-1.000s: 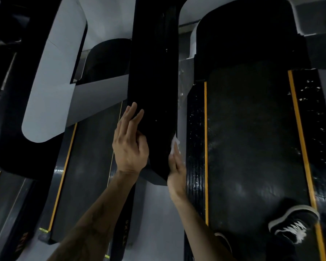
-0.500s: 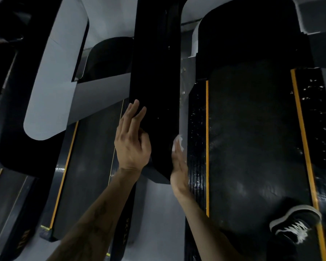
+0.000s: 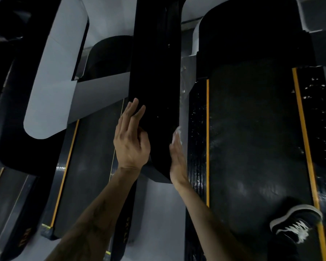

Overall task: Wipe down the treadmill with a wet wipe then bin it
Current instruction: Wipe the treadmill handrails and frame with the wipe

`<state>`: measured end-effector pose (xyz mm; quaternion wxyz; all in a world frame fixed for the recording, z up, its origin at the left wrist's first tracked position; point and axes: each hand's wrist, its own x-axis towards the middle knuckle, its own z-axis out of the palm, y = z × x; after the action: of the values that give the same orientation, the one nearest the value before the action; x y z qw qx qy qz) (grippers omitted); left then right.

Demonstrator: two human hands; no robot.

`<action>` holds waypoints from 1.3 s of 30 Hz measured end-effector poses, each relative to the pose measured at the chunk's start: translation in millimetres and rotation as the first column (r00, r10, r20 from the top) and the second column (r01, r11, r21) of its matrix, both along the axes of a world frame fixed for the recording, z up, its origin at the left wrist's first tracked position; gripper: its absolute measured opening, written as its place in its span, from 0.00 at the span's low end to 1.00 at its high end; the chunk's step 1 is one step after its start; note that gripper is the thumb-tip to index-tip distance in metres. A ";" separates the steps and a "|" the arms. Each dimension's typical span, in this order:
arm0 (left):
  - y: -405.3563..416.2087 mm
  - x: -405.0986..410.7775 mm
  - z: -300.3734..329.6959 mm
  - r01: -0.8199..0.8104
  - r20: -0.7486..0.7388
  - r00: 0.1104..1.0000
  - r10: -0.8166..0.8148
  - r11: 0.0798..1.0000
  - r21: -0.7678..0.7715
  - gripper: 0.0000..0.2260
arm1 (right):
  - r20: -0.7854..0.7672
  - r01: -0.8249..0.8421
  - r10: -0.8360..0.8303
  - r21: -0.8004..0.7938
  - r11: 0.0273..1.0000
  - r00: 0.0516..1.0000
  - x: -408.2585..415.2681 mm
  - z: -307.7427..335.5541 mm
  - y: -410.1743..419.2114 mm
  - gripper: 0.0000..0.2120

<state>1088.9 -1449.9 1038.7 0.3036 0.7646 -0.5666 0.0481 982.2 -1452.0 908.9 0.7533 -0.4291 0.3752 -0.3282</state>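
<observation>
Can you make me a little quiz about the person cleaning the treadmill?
1. True or false: the wipe is under the right hand.
2. Which hand lies flat on the left side of the black rail? A) left hand B) right hand
3. Fill in: a black ____ with white laces stands on the belt.

Key: 1 true, the right hand presses the wipe on the rail's right side. 2 A. 3 shoe.
</observation>
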 end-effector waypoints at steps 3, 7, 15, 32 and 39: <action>-0.1 -1.0 0.7 0.004 -0.006 1.000 -0.004 1.000 -0.003 0.25 | 0.026 -0.021 0.018 0.151 0.988 1.000 21.0 -19.2 -39.6 0.36; -0.3 0.2 0.3 0.009 -0.016 1.000 -0.009 1.000 -0.011 0.26 | 0.020 -0.042 0.037 0.313 0.949 0.999 42.8 -55.0 -86.0 0.46; 0.1 -0.2 -0.1 0.009 -0.016 1.000 -0.009 1.000 -0.015 0.25 | 0.138 0.012 -0.034 0.156 0.988 0.990 4.2 -1.9 -9.8 0.37; 1.1 0.8 -3.3 0.010 -0.006 1.000 -0.010 0.999 -0.031 0.25 | 0.017 -0.021 0.024 -0.144 0.989 1.000 9.3 30.6 -3.4 0.27; -0.1 1.3 -2.8 0.004 -0.018 1.000 -0.005 0.999 -0.036 0.25 | 0.007 0.029 -0.029 -0.028 0.999 1.000 26.7 51.5 -43.8 0.33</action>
<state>1090.2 -1450.0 1035.9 0.3225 0.7581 -0.5646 0.0507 1008.9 -1495.7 960.4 0.7434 -0.4332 0.3744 -0.3459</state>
